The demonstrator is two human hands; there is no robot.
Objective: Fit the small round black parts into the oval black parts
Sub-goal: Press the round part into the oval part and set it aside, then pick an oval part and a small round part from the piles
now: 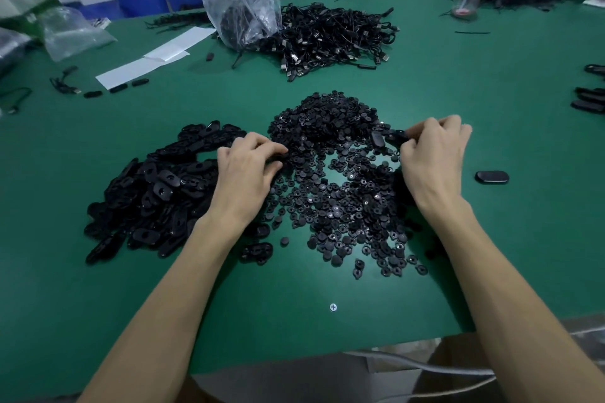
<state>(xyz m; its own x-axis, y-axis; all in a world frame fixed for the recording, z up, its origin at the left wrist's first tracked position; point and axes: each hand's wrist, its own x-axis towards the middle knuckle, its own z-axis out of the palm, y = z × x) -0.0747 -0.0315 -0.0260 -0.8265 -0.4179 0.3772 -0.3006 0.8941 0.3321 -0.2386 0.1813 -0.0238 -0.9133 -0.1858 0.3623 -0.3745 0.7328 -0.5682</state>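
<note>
Two piles on tabletop (294, 321): oval parts (157, 186) at 9 o'clock, small round parts (334, 180) centre. Right hand (432, 154) pinches one oval part (393, 135) at 1 o'clock; left hand (248, 167) curled at round pile, hold unclear. Prob. light, stiff, slippery; pinch by rims.

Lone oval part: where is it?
Head view, right side: lone oval part lies on the table right of the right hand, apart from the round-parts pile.

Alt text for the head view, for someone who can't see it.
The right hand pinches an oval part above a pile of round parts on a green table; the left hand picks at that pile. More oval parts lie heaped left.
</note>
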